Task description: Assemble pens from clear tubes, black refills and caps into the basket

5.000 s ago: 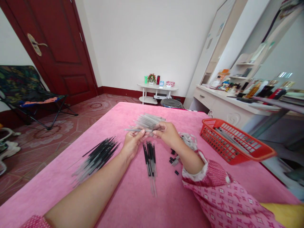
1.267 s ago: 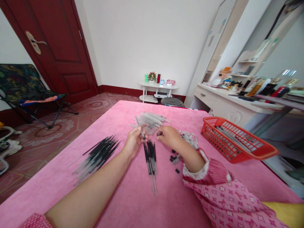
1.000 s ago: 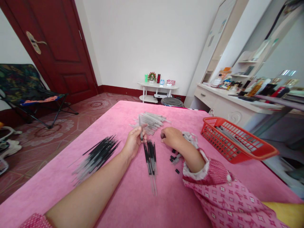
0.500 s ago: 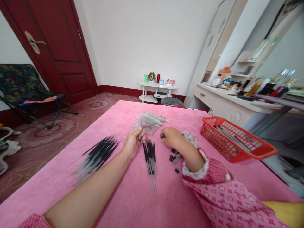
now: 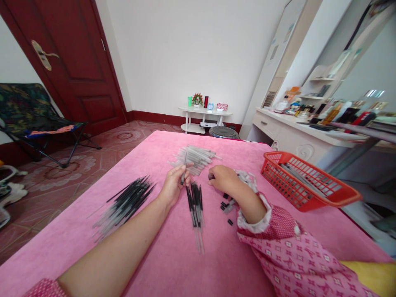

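Note:
My left hand (image 5: 175,181) pinches a thin translucent pen barrel (image 5: 185,154) with a black lower end, held tilted upward above the table. To its right, my right hand (image 5: 223,178) is closed, its fingertips pressed together; something dark shows there, too small to name. Below and between the hands lies a small bunch of black-and-clear pens (image 5: 196,202). Just beyond my left hand is a loose pile of clear tubes (image 5: 198,157). Small black pieces (image 5: 225,205) and clear caps (image 5: 247,179) lie under and beside my right forearm.
A larger bundle of black-and-clear pens (image 5: 126,206) lies at the left on the pink cloth (image 5: 148,264). An orange-red basket (image 5: 309,181) holding long grey sticks stands at the right. A yellow cloth (image 5: 371,276) lies at the lower right edge.
The pen barrel in my left hand has tilted slightly to the right. My right hand has hardly moved.

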`<state>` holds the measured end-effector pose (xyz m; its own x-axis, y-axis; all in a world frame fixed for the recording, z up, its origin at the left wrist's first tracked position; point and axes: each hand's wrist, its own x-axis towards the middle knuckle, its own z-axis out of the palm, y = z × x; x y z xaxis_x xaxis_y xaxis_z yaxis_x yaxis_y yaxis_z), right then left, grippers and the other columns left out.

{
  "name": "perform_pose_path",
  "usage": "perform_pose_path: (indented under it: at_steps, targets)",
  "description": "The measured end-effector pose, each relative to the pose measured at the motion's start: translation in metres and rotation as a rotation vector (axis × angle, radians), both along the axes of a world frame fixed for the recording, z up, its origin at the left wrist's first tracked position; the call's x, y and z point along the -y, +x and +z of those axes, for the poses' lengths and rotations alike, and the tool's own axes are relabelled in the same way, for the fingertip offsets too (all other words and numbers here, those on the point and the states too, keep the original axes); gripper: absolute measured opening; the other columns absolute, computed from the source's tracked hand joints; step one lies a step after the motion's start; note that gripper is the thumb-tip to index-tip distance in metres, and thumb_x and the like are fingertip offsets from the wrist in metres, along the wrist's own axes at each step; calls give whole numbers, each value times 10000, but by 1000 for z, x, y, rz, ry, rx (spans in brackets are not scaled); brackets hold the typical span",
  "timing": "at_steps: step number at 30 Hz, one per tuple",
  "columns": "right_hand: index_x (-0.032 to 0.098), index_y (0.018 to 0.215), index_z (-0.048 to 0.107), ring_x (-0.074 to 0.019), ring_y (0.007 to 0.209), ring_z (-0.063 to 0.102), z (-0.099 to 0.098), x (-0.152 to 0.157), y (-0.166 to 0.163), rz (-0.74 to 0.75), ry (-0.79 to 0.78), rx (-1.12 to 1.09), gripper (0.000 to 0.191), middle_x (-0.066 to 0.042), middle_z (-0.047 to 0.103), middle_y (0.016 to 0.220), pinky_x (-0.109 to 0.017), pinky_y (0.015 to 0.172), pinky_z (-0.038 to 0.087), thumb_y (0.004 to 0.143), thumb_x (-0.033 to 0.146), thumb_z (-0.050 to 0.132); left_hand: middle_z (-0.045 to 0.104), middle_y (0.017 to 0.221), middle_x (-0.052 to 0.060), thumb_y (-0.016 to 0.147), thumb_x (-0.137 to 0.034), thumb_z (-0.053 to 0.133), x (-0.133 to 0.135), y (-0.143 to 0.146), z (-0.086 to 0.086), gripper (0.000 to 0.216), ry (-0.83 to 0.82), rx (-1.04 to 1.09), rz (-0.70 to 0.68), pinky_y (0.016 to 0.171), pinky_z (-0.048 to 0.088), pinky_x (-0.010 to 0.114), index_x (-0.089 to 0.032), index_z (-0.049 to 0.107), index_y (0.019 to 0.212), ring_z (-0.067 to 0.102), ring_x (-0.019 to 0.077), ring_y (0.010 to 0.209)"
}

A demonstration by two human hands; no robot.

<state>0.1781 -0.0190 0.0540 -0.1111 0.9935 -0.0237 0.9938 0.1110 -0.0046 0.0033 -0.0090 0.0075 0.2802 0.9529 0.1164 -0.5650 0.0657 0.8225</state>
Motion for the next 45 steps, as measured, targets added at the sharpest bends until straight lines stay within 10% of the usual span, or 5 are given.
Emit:
perform_pose_path:
  at_steps: [45]
  targets:
    - [192, 901, 664, -217, 873, 607, -6, 0, 0, 26, 36, 17, 225, -93, 663, 967, -275, 673, 424, 753, 331, 567, 413, 521, -47, 756, -350, 597, 3, 4, -1, 286, 70, -129, 15, 447, 324, 205, -130, 632, 935, 408, 69, 435]
